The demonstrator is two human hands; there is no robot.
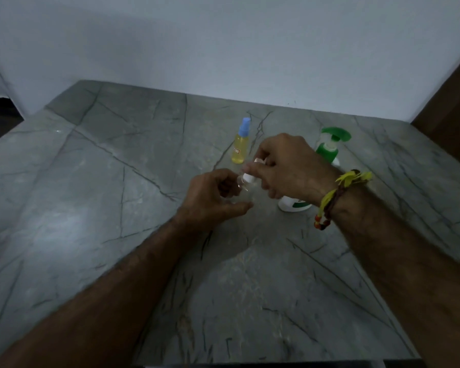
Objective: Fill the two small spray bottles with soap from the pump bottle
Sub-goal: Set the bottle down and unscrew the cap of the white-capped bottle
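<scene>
— Over the middle of the grey stone counter (pixel 96 181), what are the two hands doing?

— They are meeting around a small clear spray bottle (pixel 241 185). The left hand (pixel 213 199) is curling its fingers around the body of this bottle and is holding it a little tilted. The right hand (pixel 284 166) is coming from the right side and is pinching the white cap (pixel 249 177) at the top of the same bottle with thumb and fingers.

— Is the cap on or off?

— I cannot tell; the fingers are hiding the neck. The bottle is looking empty, but it is small and blurred.

— Where is the other spray bottle standing?

— It is standing upright behind the hands, a bit to the left. This yellow spray bottle (pixel 240 144) is having a blue top and yellow liquid inside, and nobody is touching it.

— And the soap?

— The pump bottle (pixel 327 152) is standing just behind the right hand, partly hidden by the wrist. Its green pump head is showing above the hand and its white base below it.

— Anything on the arms?

— A yellow and brown thread bracelet (pixel 335 197) is hanging on the right wrist. A white wall (pixel 223 43) is closing the far side of the counter.
</scene>
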